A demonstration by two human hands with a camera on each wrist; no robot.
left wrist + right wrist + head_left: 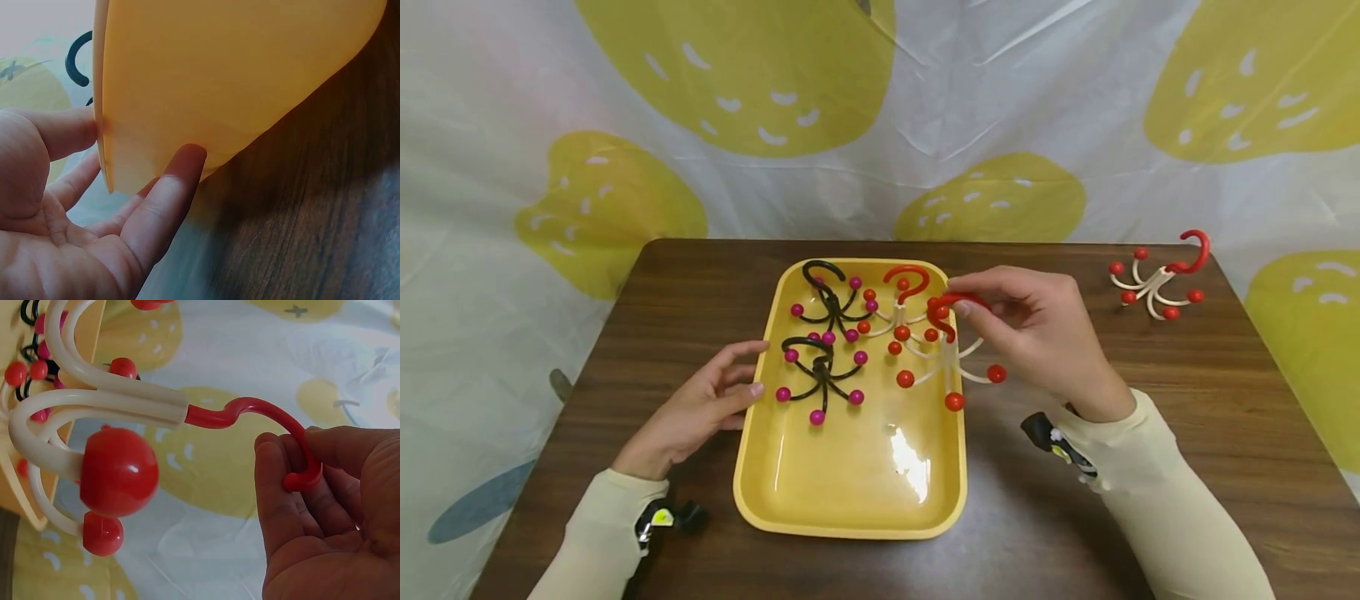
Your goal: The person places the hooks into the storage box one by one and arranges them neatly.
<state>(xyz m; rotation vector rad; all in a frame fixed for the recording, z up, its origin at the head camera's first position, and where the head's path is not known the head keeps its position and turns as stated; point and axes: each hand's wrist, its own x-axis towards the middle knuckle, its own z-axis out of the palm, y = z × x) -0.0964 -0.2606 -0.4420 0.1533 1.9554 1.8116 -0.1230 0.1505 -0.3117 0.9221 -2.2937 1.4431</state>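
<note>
A yellow tray [850, 492] was taken as the landmark, lying on a dark wooden table [1187, 392]. The red hook of a white-armed hanger with red ball tips [951, 354] was pinched between the thumb and fingers of the right hand [1037, 333], over the tray's right rim and toward its far end. In the right wrist view the curled fingers [281, 481] were seen wrapped round the hook's curve, with the white arms and red balls spread out to the left. Whether the hanger's lower balls touched the tray floor could not be told.

The left hand [700, 404] was held at the tray's left rim, with its fingers straight and relaxed and nothing gripped. In the left wrist view a fingertip [184, 159] and the thumb were seen touching the tray's outer wall.

Inside the tray, two black hangers with pink ball tips were laid in the left half, one [831, 304] toward the far end and one [820, 375] nearer the middle. A second red-hooked white hanger [901, 304] was lying at the far end. A third red-and-white hanger [1157, 279] was set on the table well to the right of the tray, near the table's far right corner
</note>
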